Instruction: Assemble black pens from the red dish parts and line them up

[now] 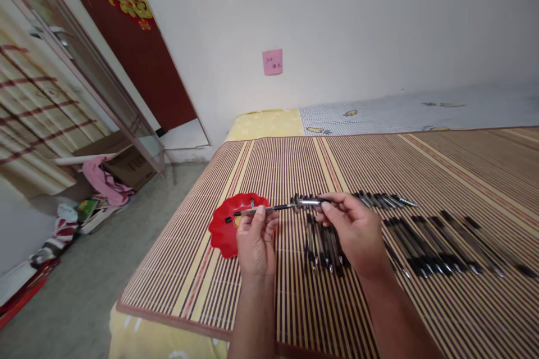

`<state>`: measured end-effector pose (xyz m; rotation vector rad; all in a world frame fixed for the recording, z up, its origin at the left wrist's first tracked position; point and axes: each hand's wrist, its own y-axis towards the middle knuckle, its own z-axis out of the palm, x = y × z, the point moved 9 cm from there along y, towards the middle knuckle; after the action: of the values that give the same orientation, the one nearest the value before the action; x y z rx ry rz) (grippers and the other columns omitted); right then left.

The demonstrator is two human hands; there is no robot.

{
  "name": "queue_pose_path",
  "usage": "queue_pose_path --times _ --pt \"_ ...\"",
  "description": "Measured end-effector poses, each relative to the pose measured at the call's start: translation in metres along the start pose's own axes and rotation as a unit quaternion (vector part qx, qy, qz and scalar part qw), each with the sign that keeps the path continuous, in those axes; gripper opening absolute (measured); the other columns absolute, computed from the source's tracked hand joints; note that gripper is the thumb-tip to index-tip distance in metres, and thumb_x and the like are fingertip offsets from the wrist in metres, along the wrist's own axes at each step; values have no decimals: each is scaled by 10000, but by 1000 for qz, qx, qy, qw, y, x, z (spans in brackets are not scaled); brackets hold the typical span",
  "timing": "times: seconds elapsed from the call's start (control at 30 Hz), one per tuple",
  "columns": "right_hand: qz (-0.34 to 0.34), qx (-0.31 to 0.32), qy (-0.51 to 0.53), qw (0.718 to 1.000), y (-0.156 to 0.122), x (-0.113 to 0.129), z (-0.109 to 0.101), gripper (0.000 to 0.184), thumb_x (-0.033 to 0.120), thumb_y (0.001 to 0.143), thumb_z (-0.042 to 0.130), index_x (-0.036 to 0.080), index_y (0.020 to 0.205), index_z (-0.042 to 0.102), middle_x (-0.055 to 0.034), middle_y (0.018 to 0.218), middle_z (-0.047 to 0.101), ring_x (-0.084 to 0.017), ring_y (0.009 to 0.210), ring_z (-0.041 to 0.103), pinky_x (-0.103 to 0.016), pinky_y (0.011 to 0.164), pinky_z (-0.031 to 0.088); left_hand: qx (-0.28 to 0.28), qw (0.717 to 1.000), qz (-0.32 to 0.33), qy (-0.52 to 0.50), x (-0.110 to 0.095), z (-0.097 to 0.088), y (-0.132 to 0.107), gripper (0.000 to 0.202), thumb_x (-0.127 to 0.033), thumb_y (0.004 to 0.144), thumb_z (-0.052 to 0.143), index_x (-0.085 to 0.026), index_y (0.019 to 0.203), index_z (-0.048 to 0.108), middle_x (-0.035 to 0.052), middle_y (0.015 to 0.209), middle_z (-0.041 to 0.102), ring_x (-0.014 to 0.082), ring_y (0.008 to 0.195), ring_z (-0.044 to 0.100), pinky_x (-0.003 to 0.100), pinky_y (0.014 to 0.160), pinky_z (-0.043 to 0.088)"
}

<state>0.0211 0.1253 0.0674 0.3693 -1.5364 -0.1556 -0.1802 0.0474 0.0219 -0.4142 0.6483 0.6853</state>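
Observation:
Above the striped mat, my left hand (257, 238) is closed, thumb against fingers, on a thin dark pen refill (281, 207) that points left over the red dish. My right hand (356, 230) pinches a shiny, partly clear pen barrel (309, 202), whose left end meets or nearly meets the refill's right end. Whether the two are joined I cannot tell. The red scalloped dish (219, 238) lies behind my left hand, with a small black piece (228, 220) in it. Below and beside my right hand are several black pens (326, 247) in a group.
More pens (421, 247) lie in a row at the right, and another row of dark pen parts (383, 200) lies behind them. The bamboo mat (189, 275) covers the bed. A pink note (273, 62) is on the wall; a cardboard box (130, 165) stands on the floor at left.

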Motion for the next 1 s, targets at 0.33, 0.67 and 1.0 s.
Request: queue_pose_path --times 0.33,0.67,1.0 --pt "14 88 5 996 -6 0 24 237 365 915 637 172 1040 693 -65 836 732 -186 731 722 -314 691 604 31 999 -20 19 11 10 -4 323 -229 633 888 -136 820 641 26 743 704 140 664 708 219 638 565" --pt "50 67 72 994 -4 -8 27 253 369 893 654 161 1035 677 -61 797 726 -163 664 691 -292 628 585 71 996 -34 37 16 15 -7 334 -250 629 892 -131 839 661 38 791 714 136 711 712 211 669 567" --pt "82 24 127 988 11 -29 -8 227 357 826 721 169 950 690 2 657 652 -131 570 622 -254 568 525 148 976 -62 149 18 18 -6 262 -276 675 848 -108 828 717 40 642 694 73 533 596 153 519 454"
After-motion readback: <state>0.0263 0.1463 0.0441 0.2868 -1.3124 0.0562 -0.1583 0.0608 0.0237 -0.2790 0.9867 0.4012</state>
